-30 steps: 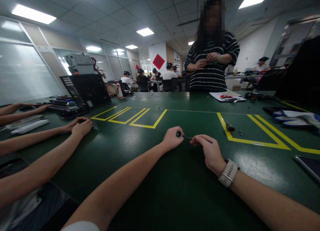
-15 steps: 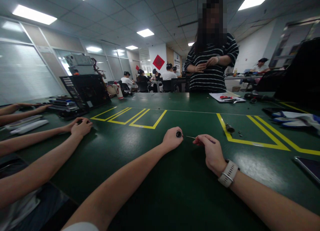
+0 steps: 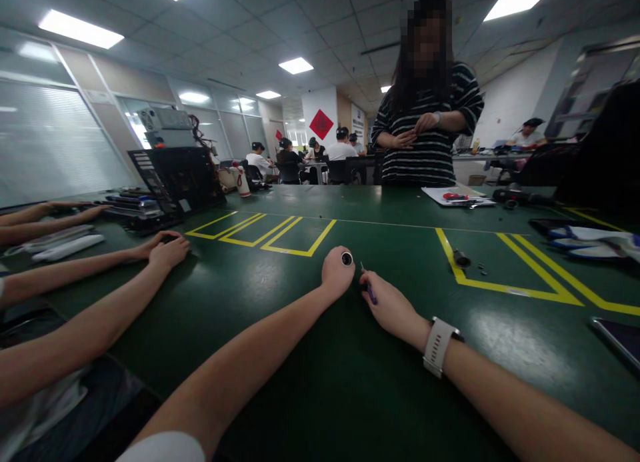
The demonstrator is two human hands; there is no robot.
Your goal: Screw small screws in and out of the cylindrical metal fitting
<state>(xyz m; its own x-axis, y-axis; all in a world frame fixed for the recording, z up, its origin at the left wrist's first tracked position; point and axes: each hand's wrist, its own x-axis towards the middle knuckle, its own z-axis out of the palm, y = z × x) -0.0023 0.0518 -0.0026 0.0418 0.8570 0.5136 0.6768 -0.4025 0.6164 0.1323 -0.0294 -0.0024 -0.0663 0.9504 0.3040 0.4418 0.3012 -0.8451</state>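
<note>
My left hand (image 3: 337, 274) is wrapped round a small dark cylinder with a shiny round rim (image 3: 347, 258), its open end facing me. Just right of it, my right hand (image 3: 387, 302) grips a thin screwdriver with a purple handle (image 3: 371, 293); its tip points up and is near the left hand, apart from it. On the green table (image 3: 280, 302), a dark metal cylinder (image 3: 461, 259) lies inside a yellow tape outline, with several tiny dark parts (image 3: 481, 269) beside it.
Another person's hands (image 3: 169, 247) rest at the left. A black computer case (image 3: 183, 175) stands behind them. Across the table stands a person in a striped shirt (image 3: 420, 149). At the right are papers (image 3: 453, 197), gloves (image 3: 590, 242) and a phone (image 3: 620, 339).
My right hand has moved left, closer to my left hand, and the screwdriver has turned from pointing left to pointing up. My left hand has shifted slightly left and up.
</note>
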